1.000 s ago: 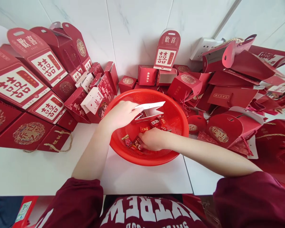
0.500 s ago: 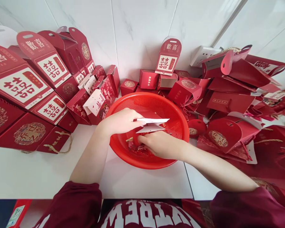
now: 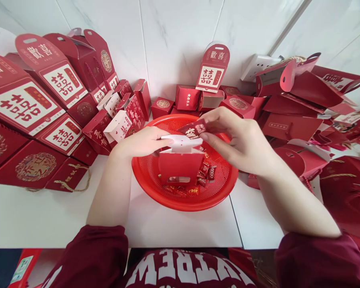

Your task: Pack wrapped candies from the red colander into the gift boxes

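Note:
My left hand [image 3: 142, 141] pinches the upper edge of a small red gift box [image 3: 180, 166], thumb on its white inner flap [image 3: 184, 141]. The box is held upright over a red plastic colander [image 3: 225, 192], its top standing open and a slot cut low in its near face. Above the box's right side, my right hand [image 3: 238, 140] grips a flat dark red packet [image 3: 193, 130] with white lettering between thumb and fingers. Small wrapped candies [image 3: 204, 171] in red and dark wrappers lie in the colander, partly hidden by the box.
Large red gift boxes [image 3: 37, 172] are stacked at left, beside smaller ones [image 3: 120, 124]. Against the tiled wall are small boxes [image 3: 187, 98] and an upright box [image 3: 211, 68]. Folded red boxes [image 3: 291, 128] pile up at right, near a socket strip [image 3: 255, 66].
My right hand has come up out of the colander with the dark red packet and moved right. The gift box now sits more upright, its near face showing.

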A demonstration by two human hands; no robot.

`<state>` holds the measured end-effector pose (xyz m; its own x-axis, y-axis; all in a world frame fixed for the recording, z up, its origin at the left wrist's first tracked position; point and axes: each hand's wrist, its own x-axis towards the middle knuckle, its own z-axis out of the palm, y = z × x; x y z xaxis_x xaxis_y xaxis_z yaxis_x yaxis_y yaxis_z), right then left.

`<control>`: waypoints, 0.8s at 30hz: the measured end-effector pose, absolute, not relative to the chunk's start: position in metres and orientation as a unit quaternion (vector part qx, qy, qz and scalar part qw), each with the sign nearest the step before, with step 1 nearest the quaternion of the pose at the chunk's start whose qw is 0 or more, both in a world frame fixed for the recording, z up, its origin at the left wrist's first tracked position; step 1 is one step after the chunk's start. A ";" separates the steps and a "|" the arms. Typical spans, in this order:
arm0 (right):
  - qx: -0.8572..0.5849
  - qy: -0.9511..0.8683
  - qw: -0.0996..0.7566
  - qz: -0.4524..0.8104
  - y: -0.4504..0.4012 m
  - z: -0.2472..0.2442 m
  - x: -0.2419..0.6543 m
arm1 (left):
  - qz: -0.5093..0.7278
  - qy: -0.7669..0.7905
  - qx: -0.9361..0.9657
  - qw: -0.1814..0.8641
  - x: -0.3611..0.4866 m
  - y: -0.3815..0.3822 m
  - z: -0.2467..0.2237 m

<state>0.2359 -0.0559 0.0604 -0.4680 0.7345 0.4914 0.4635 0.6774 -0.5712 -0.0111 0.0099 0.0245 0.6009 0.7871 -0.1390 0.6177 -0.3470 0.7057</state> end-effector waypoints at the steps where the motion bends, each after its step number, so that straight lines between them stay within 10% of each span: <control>1: -0.365 -0.844 0.347 0.183 -0.053 0.060 0.235 | 0.105 0.421 0.816 0.382 -0.010 0.008 0.025; 24: -0.354 -0.906 -0.069 0.221 -0.041 0.061 0.206 | 0.114 0.375 0.808 0.439 0.008 0.001 0.022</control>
